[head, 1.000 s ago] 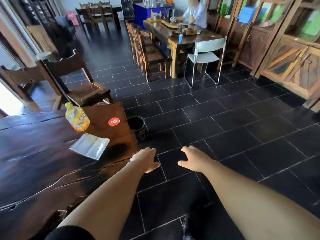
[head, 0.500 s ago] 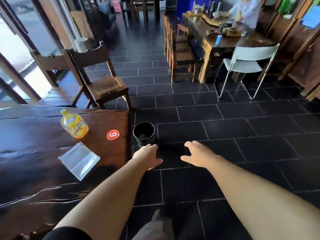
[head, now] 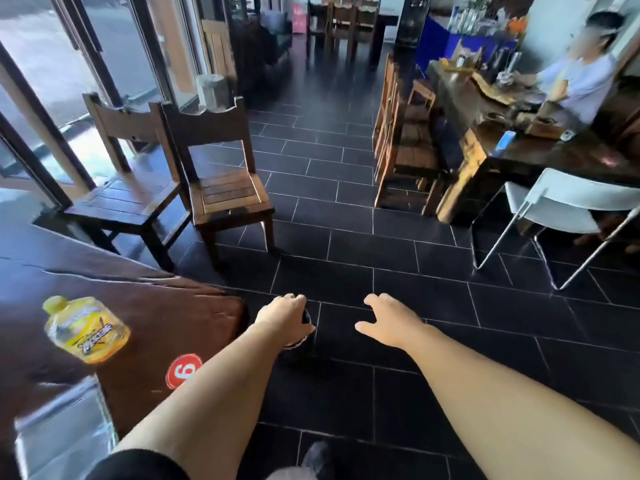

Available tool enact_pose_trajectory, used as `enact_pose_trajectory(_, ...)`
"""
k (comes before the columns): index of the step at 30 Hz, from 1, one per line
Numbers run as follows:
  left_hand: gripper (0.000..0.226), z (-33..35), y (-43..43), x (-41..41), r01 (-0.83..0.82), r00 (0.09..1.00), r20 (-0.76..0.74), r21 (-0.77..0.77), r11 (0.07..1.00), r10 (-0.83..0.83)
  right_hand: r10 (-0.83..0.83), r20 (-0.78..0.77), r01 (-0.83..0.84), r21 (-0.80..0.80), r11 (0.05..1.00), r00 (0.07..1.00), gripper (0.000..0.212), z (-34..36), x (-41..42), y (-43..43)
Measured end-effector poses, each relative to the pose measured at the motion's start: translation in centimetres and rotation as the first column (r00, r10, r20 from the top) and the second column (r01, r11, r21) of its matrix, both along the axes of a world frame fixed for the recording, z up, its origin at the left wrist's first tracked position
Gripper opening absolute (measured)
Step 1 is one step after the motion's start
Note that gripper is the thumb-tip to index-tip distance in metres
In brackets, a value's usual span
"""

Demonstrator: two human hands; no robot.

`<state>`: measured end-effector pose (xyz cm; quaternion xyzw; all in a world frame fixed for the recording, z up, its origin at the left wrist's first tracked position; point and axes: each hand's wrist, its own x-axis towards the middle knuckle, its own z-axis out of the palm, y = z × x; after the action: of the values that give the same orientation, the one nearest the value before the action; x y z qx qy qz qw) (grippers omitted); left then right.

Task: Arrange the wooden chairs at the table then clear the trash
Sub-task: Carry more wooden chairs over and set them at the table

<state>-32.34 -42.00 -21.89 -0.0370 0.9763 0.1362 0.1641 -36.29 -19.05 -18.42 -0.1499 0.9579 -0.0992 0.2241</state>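
Observation:
Two dark wooden chairs stand beyond the table's far corner: one (head: 225, 188) nearer the middle, the other (head: 128, 192) left of it by the glass door. The dark wooden table (head: 145, 313) fills the lower left, with a yellow plastic bottle (head: 86, 330), a clear plastic wrapper (head: 62, 434) and a red number sticker (head: 183, 370) on it. My left hand (head: 285, 315) reaches forward over a small black bin (head: 299, 344), hiding most of it. My right hand (head: 386, 318) stretches out beside it with fingers relaxed. Both hands hold nothing.
A second long table (head: 512, 154) with wooden chairs (head: 405, 147) along its side stands at the right, a person (head: 581, 81) seated behind it. A white folding chair (head: 561, 206) sits at its near end. Black tiled floor (head: 363, 244) lies between.
The view has advanced and swung left, so the two wooden chairs are closer and more central. Both arms stay outstretched; the black bin has slid under my left hand.

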Motion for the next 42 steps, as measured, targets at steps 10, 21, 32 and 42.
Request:
enact_pose_trajectory(10, 0.056, 0.6, -2.1, -17.9, -0.056, 0.998, -0.026, -0.011, 0.998, 0.055, 0.033, -0.003, -0.033, -0.015, 0.999, 0.999, 0.058, -0.1, -20.1, -1.9)
enact_pose_trajectory(21, 0.059, -0.4, -3.7, -42.5, -0.180, 0.983, -0.050, -0.044, 0.983, 0.177, 0.186, -0.029, -0.186, -0.009, 0.983, 0.982, 0.059, -1.4, -48.5, -4.1)
enact_pose_trajectory(32, 0.056, 1.8, -6.4, -62.7, -0.287, 0.954, -0.095, -0.012, 0.958, 0.285, 0.337, -0.031, -0.337, 0.016, 0.941, 0.941, 0.060, 0.7, -71.7, -9.5)
enact_pose_trajectory(42, 0.048, 1.1, -18.0, -81.0, -0.308, 0.951, -0.071, -0.089, 0.947, 0.303, 0.435, -0.022, -0.433, 0.044, 0.900, 0.900, 0.060, 0.1, -91.0, -21.3)
